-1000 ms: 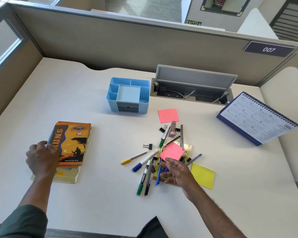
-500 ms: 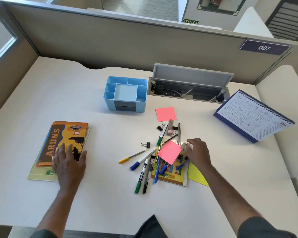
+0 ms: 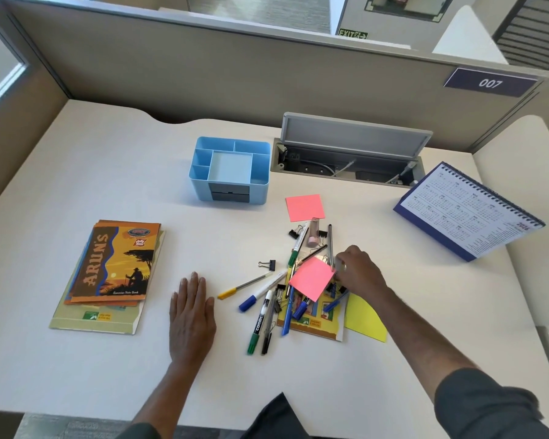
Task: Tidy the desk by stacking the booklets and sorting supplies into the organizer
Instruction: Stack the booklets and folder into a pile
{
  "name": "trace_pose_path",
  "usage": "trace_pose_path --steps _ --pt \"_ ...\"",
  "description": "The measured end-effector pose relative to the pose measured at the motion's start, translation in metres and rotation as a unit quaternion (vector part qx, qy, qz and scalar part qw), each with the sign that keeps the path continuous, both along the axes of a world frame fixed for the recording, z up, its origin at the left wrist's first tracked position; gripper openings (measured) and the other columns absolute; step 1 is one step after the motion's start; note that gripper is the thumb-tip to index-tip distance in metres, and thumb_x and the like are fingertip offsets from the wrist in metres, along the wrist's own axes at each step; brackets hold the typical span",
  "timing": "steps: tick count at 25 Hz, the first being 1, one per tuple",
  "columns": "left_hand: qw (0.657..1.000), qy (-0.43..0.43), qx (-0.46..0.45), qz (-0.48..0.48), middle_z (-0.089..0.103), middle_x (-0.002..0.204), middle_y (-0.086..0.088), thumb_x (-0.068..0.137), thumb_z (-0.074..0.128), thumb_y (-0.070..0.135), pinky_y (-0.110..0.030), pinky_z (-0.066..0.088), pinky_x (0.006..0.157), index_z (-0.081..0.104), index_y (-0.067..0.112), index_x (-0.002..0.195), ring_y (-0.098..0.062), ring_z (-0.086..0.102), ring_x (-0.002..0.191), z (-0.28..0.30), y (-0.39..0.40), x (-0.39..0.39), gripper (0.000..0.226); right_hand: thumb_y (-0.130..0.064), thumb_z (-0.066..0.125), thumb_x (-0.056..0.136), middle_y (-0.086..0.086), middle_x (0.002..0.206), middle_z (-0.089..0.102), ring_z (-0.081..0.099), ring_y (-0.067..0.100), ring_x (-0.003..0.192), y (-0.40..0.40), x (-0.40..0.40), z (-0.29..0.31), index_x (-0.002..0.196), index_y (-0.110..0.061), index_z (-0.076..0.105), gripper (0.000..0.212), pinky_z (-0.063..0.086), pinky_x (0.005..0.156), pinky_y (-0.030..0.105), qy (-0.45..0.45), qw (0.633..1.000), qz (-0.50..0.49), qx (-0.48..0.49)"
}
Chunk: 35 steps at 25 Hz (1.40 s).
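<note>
1. The desk (image 3: pixel 76 375) is a smooth off-white surface with a scalloped back edge; a glossy orange booklet (image 3: pixel 118 261) titled ARUN'S tops a slightly fanned stack of booklets at the left, the bottom one pale green and thicker.
2. The blue organizer (image 3: pixel 230 169) is moulded plastic with rounded corners, a square middle tray, narrow side cells and a grey drawer front; every compartment that shows looks bare.
3. The pile of pens (image 3: pixel 267 299) lies in a loose tangle right of centre: capped markers in blue, green and black, a yellow-tipped pen and black binder clips; under them a yellow booklet (image 3: pixel 311 321) is mostly covered, so its cover cannot be read.
4. One pink sticky pad (image 3: pixel 305 208) lies flat behind the pile; a second pink pad (image 3: pixel 311 278) rests tilted on top of it; a yellow pad (image 3: pixel 365 321) is partly hidden by the right forearm.
5. The left hand (image 3: pixel 191 315) lies flat on the desk, fingers straight, between the stack and the pens.
6. The right hand (image 3: pixel 358 272) curls over the pile's right edge; its fingertips seem to pinch something small, possibly a clip, but it is too hidden to name.
7. A spiral calendar (image 3: pixel 469 210) stands at the right; an open cable hatch (image 3: pixel 355 137) holds sockets and wires.
</note>
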<state>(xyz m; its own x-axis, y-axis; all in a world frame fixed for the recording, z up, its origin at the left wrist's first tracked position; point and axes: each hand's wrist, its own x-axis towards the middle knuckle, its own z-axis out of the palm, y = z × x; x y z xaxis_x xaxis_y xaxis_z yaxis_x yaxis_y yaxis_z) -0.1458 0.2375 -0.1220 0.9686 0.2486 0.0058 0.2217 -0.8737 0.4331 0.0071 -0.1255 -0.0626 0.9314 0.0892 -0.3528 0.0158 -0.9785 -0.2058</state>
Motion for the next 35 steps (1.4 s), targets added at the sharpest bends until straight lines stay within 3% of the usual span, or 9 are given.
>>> trace_pose_path --steps 3,8,12,16,18,22,25,28,35 --pt "0.999 0.016 0.029 0.001 0.017 0.168 -0.001 0.107 0.020 0.036 -0.043 0.014 0.126 0.023 0.013 0.159 -0.017 0.007 0.157 0.001 -0.003 0.001 0.057 -0.022 0.074 0.081 0.002 0.110 0.052 0.052 0.024 0.105 -0.001 0.002 -0.002 0.112 -0.018 0.062 0.034 0.049 0.070 0.034 0.006 1.000 -0.005 -0.001" --pt "0.999 0.020 0.031 0.004 0.016 0.168 0.000 0.107 0.018 0.037 -0.044 0.014 0.127 0.021 0.015 0.160 -0.017 0.005 0.157 0.002 -0.004 0.001 0.057 -0.018 0.082 0.071 0.005 0.105 0.051 0.051 0.023 0.096 -0.008 0.020 0.010 0.098 -0.019 0.055 0.038 0.049 0.075 0.037 0.067 0.994 -0.019 0.086" --pt "0.999 0.022 0.034 0.005 0.016 0.168 0.000 0.107 0.019 0.036 -0.044 0.014 0.127 0.022 0.015 0.160 -0.017 0.006 0.157 0.002 -0.004 0.000 0.057 -0.011 0.078 0.077 0.004 0.101 0.056 0.052 0.018 0.086 -0.015 0.021 0.021 0.096 -0.017 0.051 0.034 0.038 0.063 0.029 0.109 0.980 -0.052 0.161" --pt "0.999 0.025 0.041 0.004 0.016 0.168 0.000 0.107 0.019 0.036 -0.043 0.014 0.127 0.023 0.015 0.160 -0.016 0.005 0.157 0.002 -0.003 0.000 0.057 -0.014 0.076 0.084 0.004 0.115 0.047 0.046 0.016 0.108 -0.022 0.016 0.028 0.104 -0.013 0.054 0.030 0.038 0.074 0.029 0.111 0.970 -0.071 0.205" --pt "0.999 0.027 0.044 0.005 0.016 0.168 0.000 0.107 0.019 0.036 -0.042 0.013 0.127 0.023 0.015 0.160 -0.016 0.004 0.157 0.002 -0.004 0.001 0.057 -0.020 0.074 0.087 0.003 0.109 0.052 0.050 0.017 0.098 -0.029 0.013 0.032 0.109 -0.012 0.055 0.030 0.039 0.071 0.029 0.123 0.961 -0.103 0.224" --pt "0.998 0.030 0.048 0.003 0.016 0.168 -0.001 0.107 0.018 0.036 -0.042 0.013 0.127 0.022 0.015 0.160 -0.017 0.004 0.157 0.002 -0.004 0.000 0.057 -0.025 0.076 0.085 0.002 0.094 0.058 0.050 0.016 0.075 -0.040 0.009 0.038 0.102 -0.012 0.059 0.027 0.040 0.065 0.030 0.144 0.949 -0.126 0.251" --pt "0.999 0.028 0.045 0.002 0.016 0.168 0.000 0.107 0.018 0.036 -0.043 0.013 0.127 0.022 0.015 0.160 -0.016 0.004 0.157 0.002 -0.004 0.001 0.057 -0.020 0.077 0.085 0.007 0.092 0.062 0.054 0.018 0.075 -0.040 0.006 0.047 0.097 -0.009 0.060 0.024 0.045 0.065 0.031 0.138 0.947 -0.135 0.258" --pt "0.999 0.029 0.046 0.002 0.014 0.168 0.000 0.107 0.017 0.037 -0.042 0.012 0.127 0.021 0.015 0.160 -0.015 0.002 0.157 0.003 -0.004 0.002 0.057 -0.010 0.076 0.085 0.016 0.104 0.066 0.066 0.020 0.080 -0.036 0.002 0.062 0.092 -0.008 0.058 0.020 0.056 0.063 0.029 0.126 0.920 -0.172 0.327" --pt "0.998 0.035 0.049 -0.001 0.014 0.168 0.000 0.107 0.016 0.038 -0.042 0.011 0.127 0.020 0.015 0.160 -0.016 0.001 0.157 0.003 -0.005 0.000 0.058 -0.002 0.077 0.080 0.025 0.104 0.068 0.069 0.021 0.076 -0.032 -0.004 0.093 0.086 -0.008 0.060 0.020 0.058 0.058 0.026 0.046 0.896 -0.175 0.405"
